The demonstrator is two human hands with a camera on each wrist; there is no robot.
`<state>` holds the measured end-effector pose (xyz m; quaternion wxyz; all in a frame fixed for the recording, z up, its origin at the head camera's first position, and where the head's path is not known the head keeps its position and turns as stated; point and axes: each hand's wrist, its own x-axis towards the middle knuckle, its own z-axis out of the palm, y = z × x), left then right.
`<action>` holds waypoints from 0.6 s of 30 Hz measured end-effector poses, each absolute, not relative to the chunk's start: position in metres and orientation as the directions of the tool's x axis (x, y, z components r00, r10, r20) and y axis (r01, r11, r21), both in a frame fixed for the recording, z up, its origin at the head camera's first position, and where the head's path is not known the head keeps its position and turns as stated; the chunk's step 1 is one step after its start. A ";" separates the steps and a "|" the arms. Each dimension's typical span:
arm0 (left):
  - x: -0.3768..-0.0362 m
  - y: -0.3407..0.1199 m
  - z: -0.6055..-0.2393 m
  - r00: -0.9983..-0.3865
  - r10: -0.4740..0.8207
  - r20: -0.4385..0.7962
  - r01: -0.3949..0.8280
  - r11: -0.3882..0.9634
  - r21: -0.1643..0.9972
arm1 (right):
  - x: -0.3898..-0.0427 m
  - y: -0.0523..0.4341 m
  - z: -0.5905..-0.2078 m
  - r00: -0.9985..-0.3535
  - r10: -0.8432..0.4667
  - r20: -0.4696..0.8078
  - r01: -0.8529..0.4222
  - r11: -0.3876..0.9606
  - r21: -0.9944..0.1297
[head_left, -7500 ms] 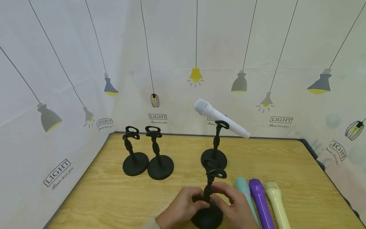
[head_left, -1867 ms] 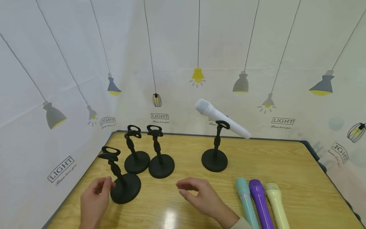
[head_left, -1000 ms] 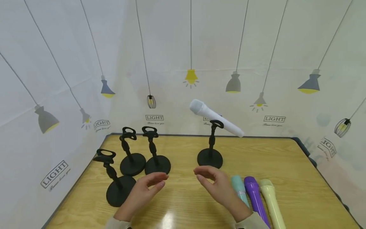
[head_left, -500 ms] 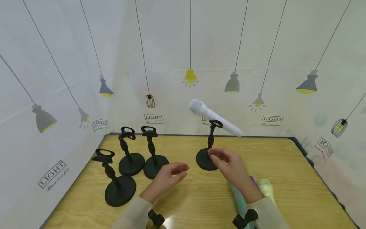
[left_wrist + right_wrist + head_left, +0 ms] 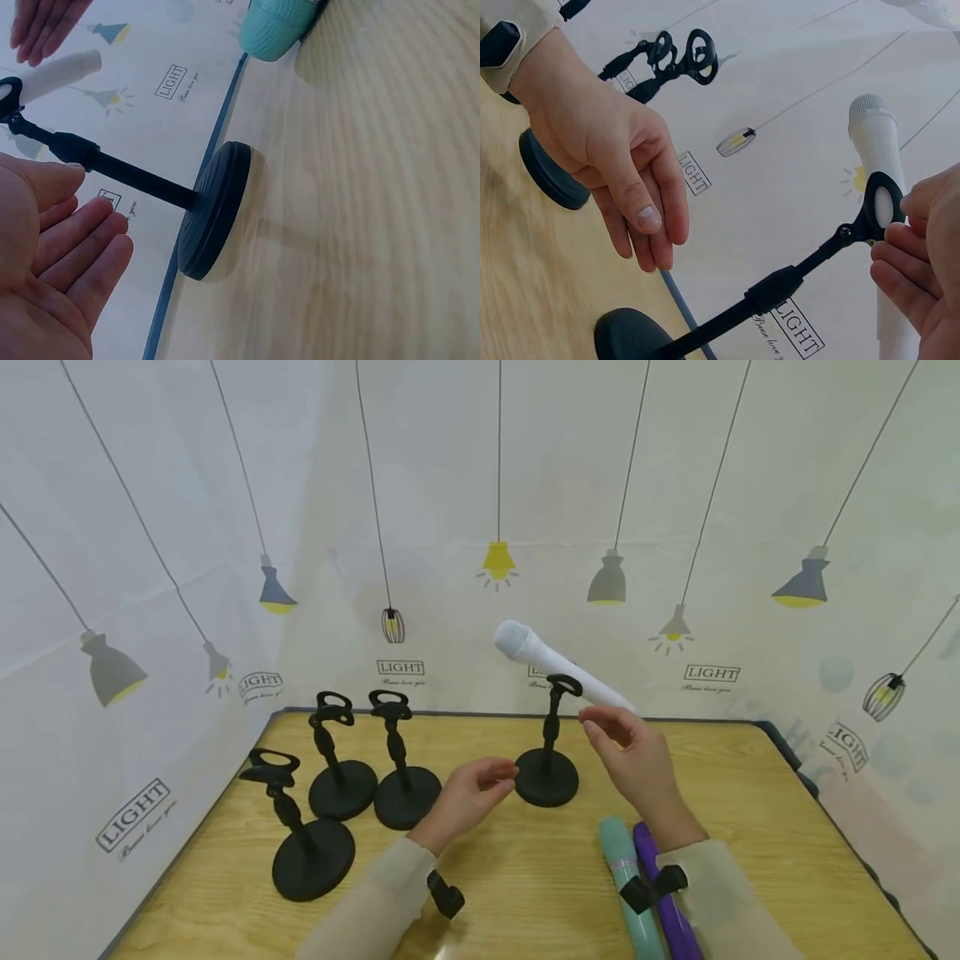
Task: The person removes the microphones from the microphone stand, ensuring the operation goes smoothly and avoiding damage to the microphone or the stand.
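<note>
A white microphone [image 5: 546, 657] sits tilted in the clip of a black desk stand [image 5: 547, 777] at the back. My left hand [image 5: 471, 793] hovers left of that stand, fingers relaxed and holding nothing; the left wrist view shows its fingers beside the pole [image 5: 142, 178]. On the other side, my right hand [image 5: 632, 758] is raised near the microphone's lower end, covering part of it. In the right wrist view the fingertips [image 5: 904, 247] are close to the clip [image 5: 881, 202]; I cannot tell whether they touch. That hand's fingers are bent loosely.
Three black stands [image 5: 313, 858] with bare clips are grouped at the left of the wooden table [image 5: 517, 868]. A mint microphone [image 5: 617, 843] and a purple microphone [image 5: 678, 931] lie at the front right, partly under my sleeve [image 5: 720, 893]. A printed cloth wall [image 5: 450, 485] rises behind.
After leaving the fourth stand at the left, both hands have moved right and forward to the stand with the white microphone. My right sleeve now hides the cream microphone.
</note>
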<state>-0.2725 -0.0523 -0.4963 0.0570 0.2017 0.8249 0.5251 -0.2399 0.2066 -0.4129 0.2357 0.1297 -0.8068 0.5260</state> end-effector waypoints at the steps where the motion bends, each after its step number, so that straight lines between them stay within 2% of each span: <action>1: -0.276 -0.049 -0.497 -0.915 0.387 0.115 0.265 0.359 0.895 | -0.242 0.209 -0.412 -0.854 0.050 0.517 -0.453 0.419 -0.787; 18: -0.320 -0.002 -0.491 -0.923 0.369 0.113 0.250 0.349 0.903 | -0.267 0.225 -0.389 -0.822 0.121 0.556 -0.398 0.576 -0.714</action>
